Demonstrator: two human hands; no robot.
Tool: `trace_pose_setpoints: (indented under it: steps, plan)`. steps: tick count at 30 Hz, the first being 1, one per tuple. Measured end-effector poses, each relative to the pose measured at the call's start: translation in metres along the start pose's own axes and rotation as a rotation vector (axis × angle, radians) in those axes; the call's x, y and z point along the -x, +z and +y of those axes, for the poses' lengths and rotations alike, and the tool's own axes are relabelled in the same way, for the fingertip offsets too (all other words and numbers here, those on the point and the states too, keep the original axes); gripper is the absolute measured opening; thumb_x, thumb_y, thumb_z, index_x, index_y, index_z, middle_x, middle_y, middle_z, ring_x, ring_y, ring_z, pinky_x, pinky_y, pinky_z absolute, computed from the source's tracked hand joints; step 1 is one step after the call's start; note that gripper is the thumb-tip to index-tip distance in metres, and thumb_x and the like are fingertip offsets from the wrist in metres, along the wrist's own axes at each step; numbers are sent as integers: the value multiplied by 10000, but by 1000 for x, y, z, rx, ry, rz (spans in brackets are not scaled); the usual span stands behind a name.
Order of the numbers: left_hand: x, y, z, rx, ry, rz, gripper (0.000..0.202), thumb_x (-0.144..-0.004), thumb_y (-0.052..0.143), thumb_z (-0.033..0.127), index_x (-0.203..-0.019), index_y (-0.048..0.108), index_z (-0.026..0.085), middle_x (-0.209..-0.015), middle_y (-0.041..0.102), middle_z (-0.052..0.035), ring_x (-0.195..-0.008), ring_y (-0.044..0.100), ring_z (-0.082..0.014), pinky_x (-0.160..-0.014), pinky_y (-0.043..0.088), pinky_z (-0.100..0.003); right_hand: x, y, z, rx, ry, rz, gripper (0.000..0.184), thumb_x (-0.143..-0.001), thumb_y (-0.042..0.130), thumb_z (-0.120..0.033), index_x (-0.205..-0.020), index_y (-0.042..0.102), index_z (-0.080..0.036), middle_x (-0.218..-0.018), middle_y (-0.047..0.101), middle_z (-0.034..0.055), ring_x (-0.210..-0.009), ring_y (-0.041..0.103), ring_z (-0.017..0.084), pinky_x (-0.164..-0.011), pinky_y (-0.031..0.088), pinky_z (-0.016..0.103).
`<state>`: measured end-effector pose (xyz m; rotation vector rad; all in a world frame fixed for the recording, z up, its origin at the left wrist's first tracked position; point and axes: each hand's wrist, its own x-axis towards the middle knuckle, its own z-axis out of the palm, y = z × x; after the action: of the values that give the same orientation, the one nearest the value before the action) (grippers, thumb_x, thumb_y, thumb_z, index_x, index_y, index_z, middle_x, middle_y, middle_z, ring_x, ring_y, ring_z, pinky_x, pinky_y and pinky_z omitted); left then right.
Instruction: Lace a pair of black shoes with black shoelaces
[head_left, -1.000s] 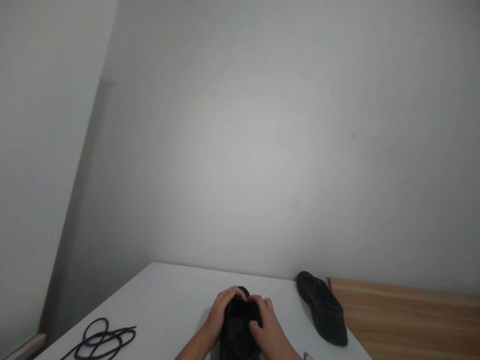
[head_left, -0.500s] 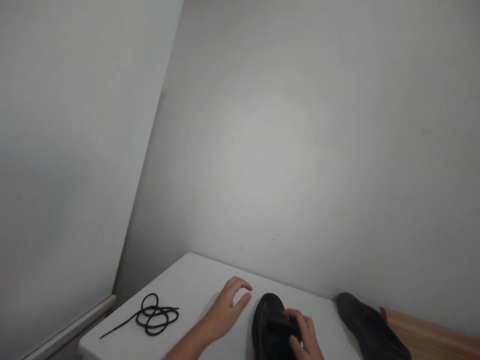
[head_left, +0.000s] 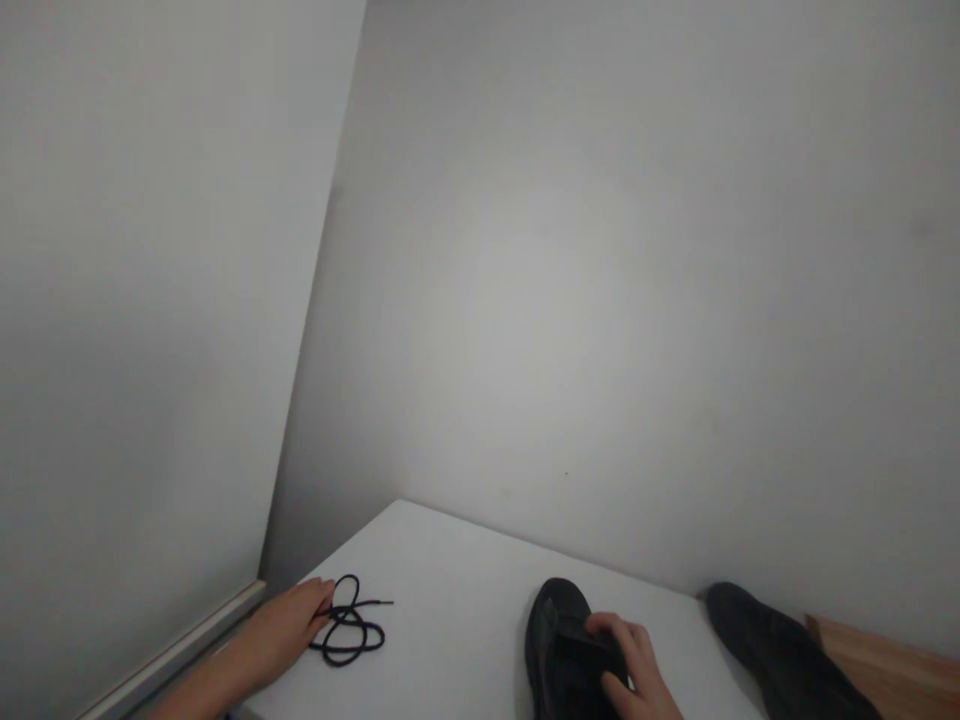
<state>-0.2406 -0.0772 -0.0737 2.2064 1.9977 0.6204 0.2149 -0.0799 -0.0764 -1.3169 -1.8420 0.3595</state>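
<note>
A black shoelace (head_left: 352, 655) lies in loose loops near the left side of the white table (head_left: 450, 600). My left hand (head_left: 289, 620) is over its left end, fingers pinched together on the lace. Toe pointing away from me, a black shoe (head_left: 541, 650) rests on the table. My right hand (head_left: 634, 665) grips its tongue from the right, thumb and fingers closed around it. The heel of that shoe is cut off by the bottom of the view.
A second black shoe (head_left: 780, 645) sits to the right, by a wooden board (head_left: 885, 660). Behind the table rises a grey wall (head_left: 562, 300). A white panel (head_left: 150, 300) stands at the left, with a ledge (head_left: 180, 640) along its foot.
My left hand has moved left from beside the shoe to the shoelace and closed on it. My right hand stays at the shoe's tongue. The view has shifted slightly left.
</note>
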Motion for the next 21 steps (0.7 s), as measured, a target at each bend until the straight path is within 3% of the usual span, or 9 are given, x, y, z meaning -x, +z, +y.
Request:
trace_pose_setpoints:
  steps: [5,8,11,16,19,21]
  plan:
    - [-9,4,28,157,95,-41,177,-815,431,332,-692,460,209,-716,576,-14,-697,527,-195,-632,341,-257,2,-23,-36,94,53,-163,401,-621,419,-117,-975,578,-219,-1009,480,52,-928,555,199,-825,459,313]
    - [-14,-12,60,347,188,-43,223,-828,449,394,-719,479,203,-658,528,20,-635,483,-163,-598,326,-238,-5,-38,-58,246,17,-196,372,-618,481,-118,-952,607,-224,-1090,471,70,-1039,506,236,-943,389,385]
    - [-19,-34,99,534,219,-38,247,-818,487,431,-743,509,196,-628,517,33,-599,452,-144,-557,315,-221,-13,-44,-86,209,-63,-128,323,-710,503,-166,-1012,599,-233,-1217,431,85,-1188,410,250,-1030,309,417]
    - [-19,-67,162,706,375,-100,236,-842,507,415,-809,527,182,-656,522,31,-589,438,-118,-529,311,-201,-19,-22,-136,-16,-268,-185,306,-826,495,-202,-1125,549,-235,-1230,492,70,-1176,437,199,-1039,318,361]
    - [-15,-82,187,761,471,-139,232,-848,512,402,-847,538,171,-671,521,31,-595,434,-108,-537,317,-199,-27,-4,-151,-161,-256,-241,442,-801,608,-275,-1225,492,-228,-1228,539,74,-1119,484,210,-1003,355,377]
    - [-15,-89,197,752,512,-141,232,-849,511,393,-850,548,165,-673,518,33,-599,430,-104,-545,322,-202,-34,3,-153,-334,-211,-326,375,-793,638,-333,-1132,562,-193,-1088,615,69,-1008,544,203,-925,403,360]
